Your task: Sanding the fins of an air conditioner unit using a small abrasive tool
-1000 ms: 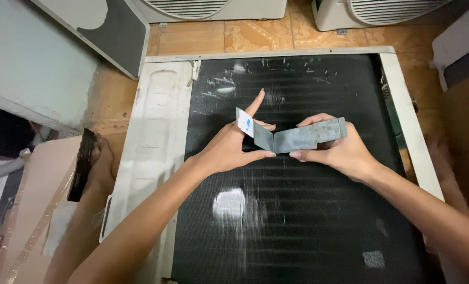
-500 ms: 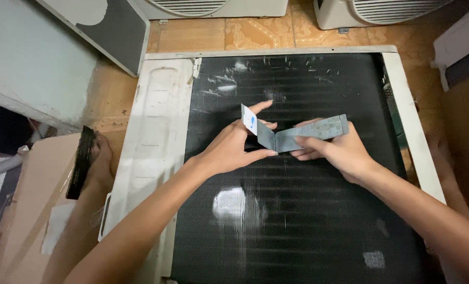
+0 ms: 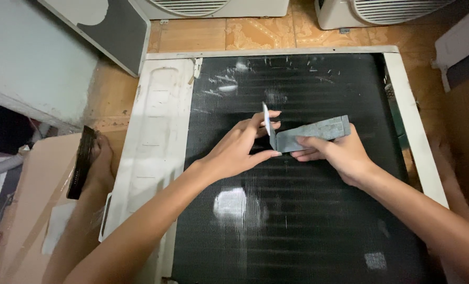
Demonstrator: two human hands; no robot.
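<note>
A flat black finned coil panel [image 3: 297,221] in a white metal frame [image 3: 155,137] lies on the floor below me. My right hand [image 3: 337,155] grips a grey strip-shaped tool [image 3: 313,132] and holds it flat against the fins near the panel's middle. My left hand [image 3: 240,150] pinches the tool's left end, where a thin pale blade [image 3: 266,120] stands up on edge between my fingers. Both forearms reach in from the bottom of the view.
A bare foot [image 3: 100,163] and a black flat object [image 3: 81,162] rest left of the frame, beside a pale box [image 3: 24,221]. Two white fan units [image 3: 213,7] stand at the top on the orange tiled floor [image 3: 255,32]. A grey panel [image 3: 124,29] leans at upper left.
My left hand has turned the tool's left end from a tilted flap to nearly upright on edge, fingers curling around it. The right hand shifted slightly right and down along the fins.
</note>
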